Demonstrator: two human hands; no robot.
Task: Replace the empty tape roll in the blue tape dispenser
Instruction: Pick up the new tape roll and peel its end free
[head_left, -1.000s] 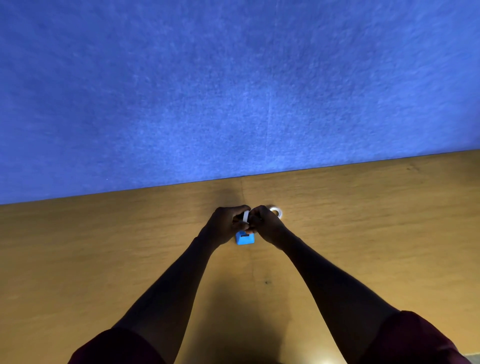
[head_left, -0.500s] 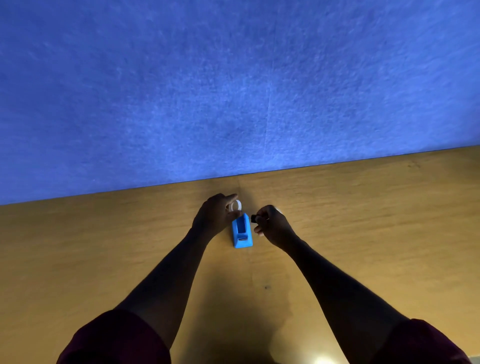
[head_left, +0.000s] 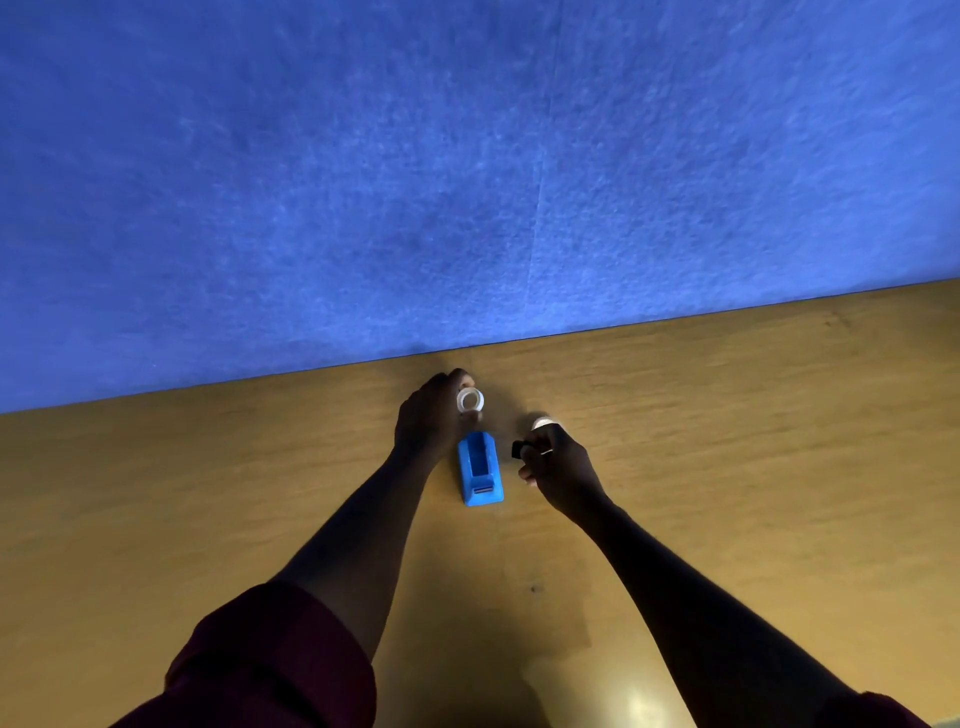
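The blue tape dispenser (head_left: 480, 470) stands on the wooden table (head_left: 727, 441) between my hands, its slot bare with no roll in it. My left hand (head_left: 431, 415) pinches a thin white empty tape ring (head_left: 470, 400) just beyond the dispenser's far end. To the right of the dispenser, my right hand (head_left: 553, 467) holds a small black spindle (head_left: 517, 448) in its fingertips. A second white tape roll (head_left: 542, 423) lies on the table just behind my right hand, mostly hidden by the fingers.
A blue felt partition (head_left: 467, 182) rises along the table's far edge, close behind the hands. Dark red sleeves (head_left: 270, 670) cover my upper arms. Bare wood stretches to both sides of the dispenser.
My hands have parted over the dispenser: the left carried the white ring away toward the wall, the right drew back to the right with the black spindle. The dispenser stayed on the table.
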